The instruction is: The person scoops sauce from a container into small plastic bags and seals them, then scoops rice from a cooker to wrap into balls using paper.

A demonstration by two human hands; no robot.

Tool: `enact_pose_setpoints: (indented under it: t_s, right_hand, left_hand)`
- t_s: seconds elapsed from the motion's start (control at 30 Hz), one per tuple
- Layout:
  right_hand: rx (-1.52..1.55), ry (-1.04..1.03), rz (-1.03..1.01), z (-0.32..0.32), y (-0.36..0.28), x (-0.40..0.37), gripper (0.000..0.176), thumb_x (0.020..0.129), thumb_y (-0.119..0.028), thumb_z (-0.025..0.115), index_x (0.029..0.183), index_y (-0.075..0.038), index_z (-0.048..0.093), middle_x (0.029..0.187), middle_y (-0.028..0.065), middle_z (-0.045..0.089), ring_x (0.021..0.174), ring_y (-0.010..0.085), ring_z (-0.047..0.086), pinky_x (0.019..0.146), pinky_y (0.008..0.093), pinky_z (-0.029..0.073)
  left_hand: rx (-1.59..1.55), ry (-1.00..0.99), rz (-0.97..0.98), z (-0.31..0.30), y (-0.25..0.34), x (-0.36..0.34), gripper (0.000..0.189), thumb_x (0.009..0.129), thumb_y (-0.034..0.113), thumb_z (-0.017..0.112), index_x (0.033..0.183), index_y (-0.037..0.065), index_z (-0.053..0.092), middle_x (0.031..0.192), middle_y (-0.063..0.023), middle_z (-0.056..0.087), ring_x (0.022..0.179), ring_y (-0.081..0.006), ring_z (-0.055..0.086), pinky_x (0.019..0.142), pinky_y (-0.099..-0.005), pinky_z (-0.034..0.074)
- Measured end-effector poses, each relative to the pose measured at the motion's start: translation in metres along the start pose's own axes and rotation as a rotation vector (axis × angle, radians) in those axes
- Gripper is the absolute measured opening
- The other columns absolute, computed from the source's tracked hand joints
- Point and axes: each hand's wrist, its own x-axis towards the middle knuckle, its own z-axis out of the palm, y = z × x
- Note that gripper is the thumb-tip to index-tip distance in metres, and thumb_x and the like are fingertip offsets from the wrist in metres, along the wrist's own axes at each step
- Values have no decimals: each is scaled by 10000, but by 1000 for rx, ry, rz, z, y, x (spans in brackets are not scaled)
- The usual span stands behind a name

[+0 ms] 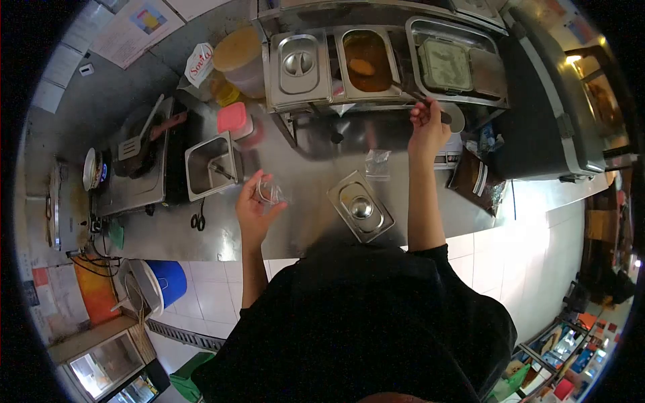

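Observation:
My left hand (pixel 255 213) is held over the steel counter, its fingers curled around a small clear plastic cup (pixel 272 193). My right hand (pixel 430 131) reaches to the back rail and grips a dark-handled ladle (pixel 407 93). The ladle's handle slants across the right edge of a steel pan of orange-brown sauce (pixel 368 75). Within that sauce a paler, oval patch shows. Below, between my arms, a steel pan lid (pixel 361 207) with a round knob lies on the counter. A small clear plastic bag (pixel 377 164) rests just behind the lid.
Left of the sauce stands a lidded pan (pixel 299 64); to its right, a tray holds a pale green tub (pixel 445 65). A steel container (pixel 211 168), a pink-lidded tub (pixel 234 121) and black scissors (pixel 198 220) are at left, near a stove (pixel 151 188). A dark pouch (pixel 476 181) lies right.

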Motion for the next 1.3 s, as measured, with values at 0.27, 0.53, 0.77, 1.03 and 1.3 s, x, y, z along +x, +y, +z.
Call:
enact_pose_setpoints:
  t_s: [0.27, 0.53, 0.77, 1.03, 1.3]
  right_hand:
    - [-60, -28, -15, -11, -16, -15, 234, 890, -195, 508, 915, 32, 560, 698, 87, 580, 551, 136, 539, 475, 245, 422]
    - [14, -30, 43, -17, -16, -20, 217, 890, -193, 513, 887, 19, 557, 692, 76, 569, 549, 131, 517, 478, 249, 407]
    - [57, -97, 38, 4, -32, -10, 201, 885, -171, 509, 919, 23, 551, 696, 72, 566, 559, 120, 511, 494, 227, 409]
    - [77, -134, -66, 46, -74, 29, 221, 888, -174, 521, 899, 42, 568, 692, 88, 578, 530, 134, 513, 467, 253, 402]
    - [48, -218, -147, 62, -94, 44, 216, 893, -181, 512, 919, 28, 560, 706, 72, 564, 555, 109, 501, 492, 225, 396]
  left_hand:
    - [-22, -13, 51, 13, 14, -5, 745, 615, -57, 734, 1273, -7, 388, 1187, -129, 497, 771, -81, 484, 750, -243, 445]
    - [-85, -65, 143, 24, 42, 19, 738, 616, -49, 732, 1268, -16, 388, 1204, -121, 492, 801, -83, 481, 746, -239, 443]
    - [-34, -237, 182, 68, 115, 93, 681, 600, 10, 770, 1210, 24, 468, 1167, -86, 522, 797, -71, 550, 674, -212, 463]
    - [87, -239, 242, 133, 99, 190, 586, 590, 86, 796, 1111, 4, 541, 1008, -84, 592, 664, -72, 570, 584, -198, 469]
    - [81, -227, 190, 167, 100, 231, 603, 558, 93, 809, 1087, -38, 551, 1008, -122, 622, 678, -86, 574, 635, -226, 478]
